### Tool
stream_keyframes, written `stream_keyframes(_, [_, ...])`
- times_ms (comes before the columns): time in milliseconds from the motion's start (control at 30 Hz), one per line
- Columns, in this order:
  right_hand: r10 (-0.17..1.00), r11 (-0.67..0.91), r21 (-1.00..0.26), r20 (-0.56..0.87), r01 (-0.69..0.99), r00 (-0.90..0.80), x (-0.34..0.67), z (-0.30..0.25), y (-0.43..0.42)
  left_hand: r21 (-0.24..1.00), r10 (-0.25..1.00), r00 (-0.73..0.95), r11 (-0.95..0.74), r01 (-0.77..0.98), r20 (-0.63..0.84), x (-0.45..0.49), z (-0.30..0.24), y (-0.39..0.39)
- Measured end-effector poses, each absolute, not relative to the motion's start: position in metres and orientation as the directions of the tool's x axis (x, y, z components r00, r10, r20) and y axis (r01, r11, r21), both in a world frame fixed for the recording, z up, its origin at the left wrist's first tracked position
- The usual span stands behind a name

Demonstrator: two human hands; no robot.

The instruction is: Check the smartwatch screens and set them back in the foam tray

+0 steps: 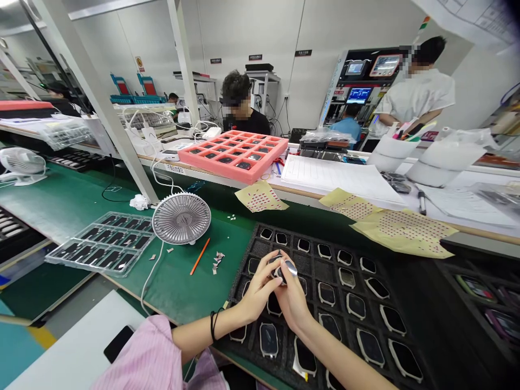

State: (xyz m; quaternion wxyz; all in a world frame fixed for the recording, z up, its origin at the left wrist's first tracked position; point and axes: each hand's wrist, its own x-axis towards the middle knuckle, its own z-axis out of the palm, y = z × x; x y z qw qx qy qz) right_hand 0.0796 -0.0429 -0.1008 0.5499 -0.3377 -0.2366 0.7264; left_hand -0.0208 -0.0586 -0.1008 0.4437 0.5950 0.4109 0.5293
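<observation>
Both my hands meet over a black foam tray (309,265) holding several small watch-like cases in its pockets. My left hand (260,290) and my right hand (291,299) are closed together on one silver watch case (283,267), fingertips pinching it from both sides just above the tray. A black band circles my left wrist, and a pink striped sleeve covers that arm.
A small white fan (181,218), an orange pencil (200,255) and a clear tray of parts (106,244) lie on the green mat to the left. Yellow sticker sheets (404,232) and a pink tray (234,153) sit behind. Two people work across the bench.
</observation>
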Motion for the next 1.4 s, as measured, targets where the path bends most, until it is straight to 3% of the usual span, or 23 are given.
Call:
stream_keyframes(133, [0.959, -0.281, -0.730, -0.235, -0.624, -0.157, 0.085, -0.103, -0.032, 0.961, 0.928, 0.302, -0.258, 0.101, 0.218, -0.033, -0.097, -0.045])
stream_keyframes(267, [0.956, -0.291, -0.837, -0.229, -0.463, -0.186, 0.095, -0.105, -0.026, 0.918, 0.907, 0.398, -0.268, 0.293, 0.138, -0.040, -0.086, -0.035])
stream_keyframes(433, [0.986, -0.166, -0.953, -0.158, -0.255, -0.053, 0.107, -0.116, -0.023, 0.686, 0.877, 0.460, -0.420, 0.594, 0.138, -0.021, -0.085, -0.026])
stream_keyframes(533, [0.996, -0.082, -0.988, -0.078, -0.132, -0.035, 0.117, -0.124, -0.017, 0.547, 0.856, 0.495, -0.489, 0.679, 0.150, -0.003, -0.089, -0.018])
stream_keyframes(700, [0.992, -0.068, -0.998, -0.070, 0.018, -0.107, 0.137, -0.130, -0.007, 0.484, 0.856, 0.493, -0.503, 0.716, 0.159, 0.014, -0.096, -0.002])
stream_keyframes(800, [0.981, -0.117, -0.992, -0.110, -0.035, -0.162, 0.149, -0.132, -0.003, 0.506, 0.839, 0.503, -0.533, 0.678, 0.210, 0.016, -0.099, 0.007])
stream_keyframes(900, [0.959, -0.239, -0.951, -0.199, -0.198, -0.203, 0.160, -0.134, 0.001, 0.537, 0.826, 0.496, -0.555, 0.636, 0.266, 0.013, -0.104, 0.015])
stream_keyframes(1067, [0.926, -0.349, -0.844, -0.244, -0.408, -0.289, 0.173, -0.127, 0.004, 0.730, 0.846, 0.387, -0.520, 0.443, 0.368, 0.006, -0.110, 0.020])
stream_keyframes(1267, [0.831, -0.521, -0.718, -0.302, -0.463, -0.467, 0.172, -0.123, 0.001, 0.765, 0.815, 0.418, -0.549, 0.337, 0.401, 0.007, -0.113, 0.013])
stream_keyframes(1400, [0.832, -0.536, -0.693, -0.337, -0.481, -0.442, 0.167, -0.130, -0.001, 0.785, 0.828, 0.417, -0.523, 0.332, 0.376, 0.008, -0.117, 0.012])
